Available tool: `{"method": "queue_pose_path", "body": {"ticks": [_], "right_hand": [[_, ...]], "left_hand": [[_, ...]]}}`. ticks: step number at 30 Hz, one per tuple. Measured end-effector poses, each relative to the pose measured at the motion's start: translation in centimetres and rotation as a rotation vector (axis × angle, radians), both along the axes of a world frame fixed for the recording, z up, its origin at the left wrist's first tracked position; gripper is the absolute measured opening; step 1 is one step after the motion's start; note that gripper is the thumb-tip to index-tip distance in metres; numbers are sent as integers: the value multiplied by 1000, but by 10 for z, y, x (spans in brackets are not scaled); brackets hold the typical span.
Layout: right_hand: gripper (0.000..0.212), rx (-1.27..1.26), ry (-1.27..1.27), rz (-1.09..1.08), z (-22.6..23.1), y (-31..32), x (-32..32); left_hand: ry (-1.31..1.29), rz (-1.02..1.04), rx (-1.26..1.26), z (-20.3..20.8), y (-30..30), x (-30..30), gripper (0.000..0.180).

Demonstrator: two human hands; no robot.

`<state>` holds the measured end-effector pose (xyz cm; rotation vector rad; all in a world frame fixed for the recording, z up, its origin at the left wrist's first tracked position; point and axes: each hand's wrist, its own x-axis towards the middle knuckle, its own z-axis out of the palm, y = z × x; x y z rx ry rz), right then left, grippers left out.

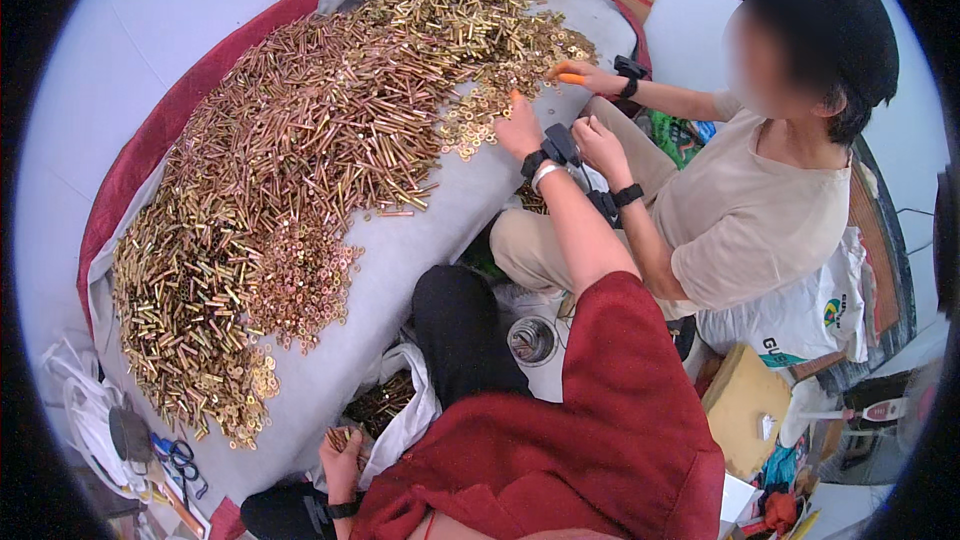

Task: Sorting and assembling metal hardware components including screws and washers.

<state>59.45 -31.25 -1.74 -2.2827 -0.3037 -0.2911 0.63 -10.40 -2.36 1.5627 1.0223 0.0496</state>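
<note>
My left hand [343, 452] is closed around a small bundle of brass-coloured metal rods, low beside a white sack [408, 410] that holds more of them. My right arm stretches to the far right part of the table, where my right hand [517, 128] is at the edge of a patch of flat metal washers [468, 127]. An orange cover shows on one finger. The fingers look curled, and what they hold is too small to make out. A huge heap of short metal rods [330, 130] covers the grey-draped table [400, 270]. Small metal rings [305, 275] lie at its near edge.
At the right sits a co-worker in beige [765, 205], one hand [590, 77] with orange finger covers at the washers, the other [600, 147] close to my right wrist. A metal tin [532, 340] stands below the table edge. Blue scissors [178, 456] lie lower left.
</note>
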Motion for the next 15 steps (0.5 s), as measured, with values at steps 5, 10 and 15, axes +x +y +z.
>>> {"method": "queue_pose_path", "body": {"ticks": [5, 10, 15], "right_hand": [[69, -157, 48, -77, -9, 15, 46], [73, -250, 117, -92, -13, 25, 72], [69, -300, 139, -13, -6, 31, 68]], "left_hand": [[14, 59, -65, -1, -1, -1, 7], [66, 73, -167, -4, 3, -4, 6], [128, 49, -104, -4, 2, -4, 4]]}}
